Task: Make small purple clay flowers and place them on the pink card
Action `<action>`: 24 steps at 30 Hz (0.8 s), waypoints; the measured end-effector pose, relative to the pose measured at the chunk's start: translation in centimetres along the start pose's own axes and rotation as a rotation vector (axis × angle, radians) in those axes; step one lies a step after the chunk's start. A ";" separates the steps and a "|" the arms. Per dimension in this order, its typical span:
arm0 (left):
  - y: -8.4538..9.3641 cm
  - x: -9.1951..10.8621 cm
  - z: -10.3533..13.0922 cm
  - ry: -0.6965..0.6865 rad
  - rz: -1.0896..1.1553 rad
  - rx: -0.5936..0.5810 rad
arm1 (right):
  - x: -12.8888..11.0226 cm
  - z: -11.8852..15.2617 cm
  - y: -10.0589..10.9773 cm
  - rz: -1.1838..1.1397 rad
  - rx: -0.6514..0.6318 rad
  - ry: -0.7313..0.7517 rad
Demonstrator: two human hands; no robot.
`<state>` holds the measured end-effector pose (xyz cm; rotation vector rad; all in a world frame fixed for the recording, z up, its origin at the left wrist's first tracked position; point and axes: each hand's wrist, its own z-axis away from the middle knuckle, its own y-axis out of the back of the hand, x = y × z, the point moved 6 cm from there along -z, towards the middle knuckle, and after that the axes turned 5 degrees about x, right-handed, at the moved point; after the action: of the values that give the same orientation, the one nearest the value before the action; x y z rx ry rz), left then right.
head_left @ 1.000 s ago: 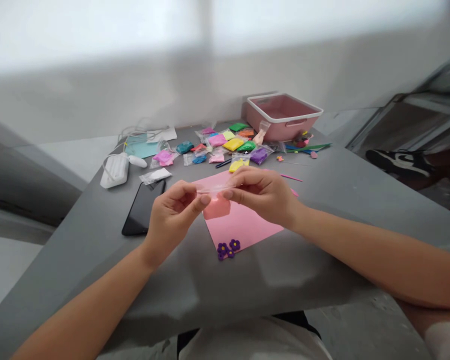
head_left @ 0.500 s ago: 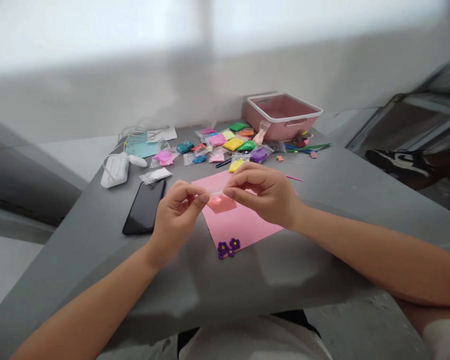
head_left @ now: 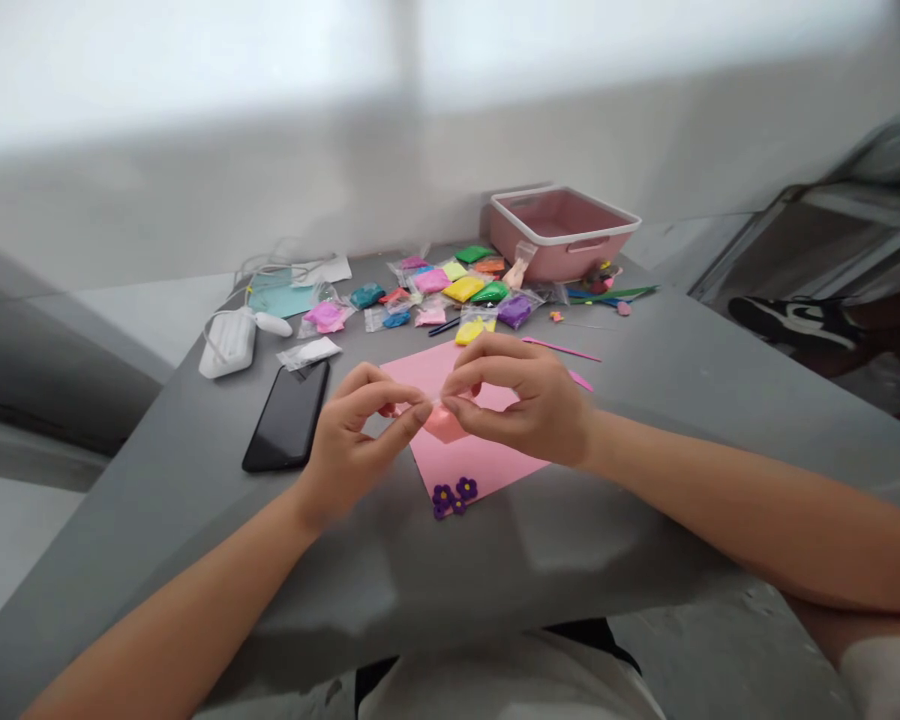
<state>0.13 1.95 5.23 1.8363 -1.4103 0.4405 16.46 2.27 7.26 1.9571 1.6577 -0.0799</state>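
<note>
Pale wall [head_left: 307, 200] is filling the whole background, pretty blurry with a bright band going across the top. Grey counter [head_left: 420, 570] is stretching out below it and carrying basically all the stuff. Up at the back right, a pink basket [head_left: 604, 250] with a white rim is sitting close to the wall. A pink sheet [head_left: 487, 455] is lying flat around the middle, partly hidden under the hands.

Now the hands: the left hand [head_left: 364, 425] is pinching one side of a little coral packet [head_left: 446, 425] between thumb and index finger, and the right hand [head_left: 521, 400] is pinching the other side the same way, so the fingertips are nearly meeting. That packet is showing over the pink sheet, with its upper part mostly getting covered by fingers. Can't tell if its bottom is touching the sheet.

Black phone [head_left: 286, 415] is lying just left of the left hand, and a white power strip [head_left: 229, 343] is resting behind it with cables trailing around. Loads of colorful packets [head_left: 465, 288] are spreading across the back, in front of the basket and off to its left. Thin pink stick [head_left: 566, 349] is lying behind the right hand. Tiniest of the bunch, purple flowers [head_left: 454, 497] with yellow centers are clustering at the sheet's near corner.
</note>
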 end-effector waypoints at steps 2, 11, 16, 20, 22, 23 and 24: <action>0.1 0.5 0.0 -0.056 -0.042 0.003 | -0.3 0.0 -0.1 -0.008 -0.004 0.008; 0.1 1.4 0.0 -0.134 -0.143 -0.016 | 0.1 -0.1 -0.2 -0.040 -0.054 -0.001; -0.1 -0.3 0.2 0.003 -0.059 -0.007 | 1.3 -0.1 0.1 -0.053 -0.067 -0.142; -0.1 -1.8 0.2 0.202 0.174 0.056 | 2.6 -0.8 0.4 -0.097 -0.050 -0.338; -0.1 -2.9 0.1 0.387 0.294 0.089 | 4.4 -1.5 0.6 -0.128 0.012 -0.538; -0.1 -3.5 0.1 0.483 0.333 0.092 | 5.7 -1.8 0.6 -0.150 0.041 -0.654; -0.1 -4.1 0.1 0.581 0.364 0.091 | 7.0 -2.1 0.4 -0.181 0.069 -0.756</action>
<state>-1.16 4.58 2.40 1.3491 -1.3127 1.1356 17.81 9.41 6.39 1.5245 1.3071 -0.8429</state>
